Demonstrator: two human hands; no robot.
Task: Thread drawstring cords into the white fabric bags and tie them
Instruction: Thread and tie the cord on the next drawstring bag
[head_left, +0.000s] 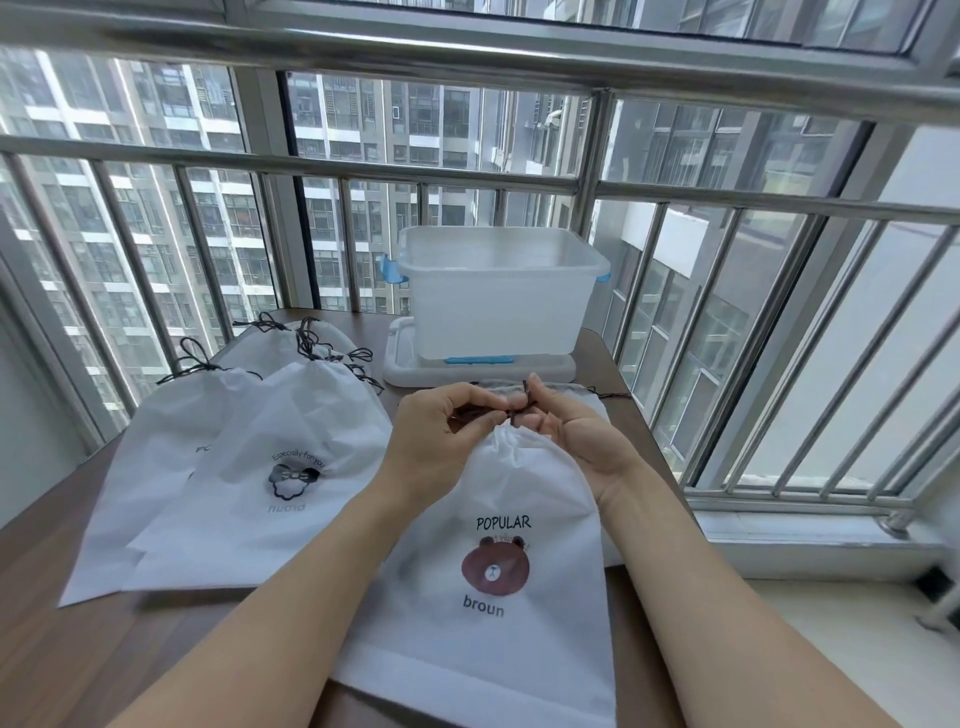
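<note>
White crinkled bag (498, 597), thin dark cord (511, 413)

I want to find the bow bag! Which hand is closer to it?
Left. The left hand is just right of the bow bag, pinching the dark cord of the bear bag. The right hand is farther right, beyond the left one.

Worktop (78, 649): dark brown wood grain.
Front: white bear-print bag (493, 623), lying flat.
Left: overlapping tied bags (249, 467), dark cords at their necks.
Back: white lid (405, 364) under a translucent bin (493, 296).
</note>
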